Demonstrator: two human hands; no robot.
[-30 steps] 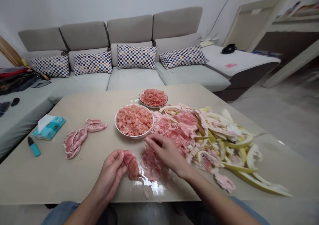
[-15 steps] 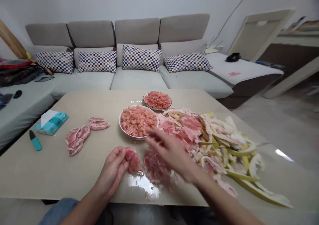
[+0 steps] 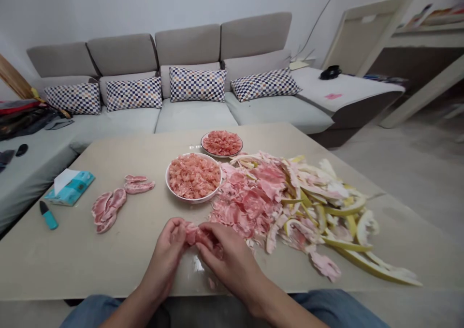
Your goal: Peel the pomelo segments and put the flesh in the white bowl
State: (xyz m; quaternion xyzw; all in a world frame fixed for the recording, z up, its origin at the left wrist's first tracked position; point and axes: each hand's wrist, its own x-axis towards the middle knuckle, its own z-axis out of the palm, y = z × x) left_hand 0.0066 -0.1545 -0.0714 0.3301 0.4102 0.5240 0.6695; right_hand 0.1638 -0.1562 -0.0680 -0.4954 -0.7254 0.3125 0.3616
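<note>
The pink fruit piece is between the two hands, over the near part of the table, on the wearer's side of the white bowl of pulp. Its visible part runs roughly crosswise, left to right, dipping slightly to the right; fingers hide its ends, so which way it points cannot be told. The left hand reaches forward and slightly inward, thumb and forefinger pinched narrowly on the piece's left side. The right hand angles forward and leftward, back up, its thumb and bent fingers closed on the right side. Pink membranes lie just beyond the right hand.
</note>
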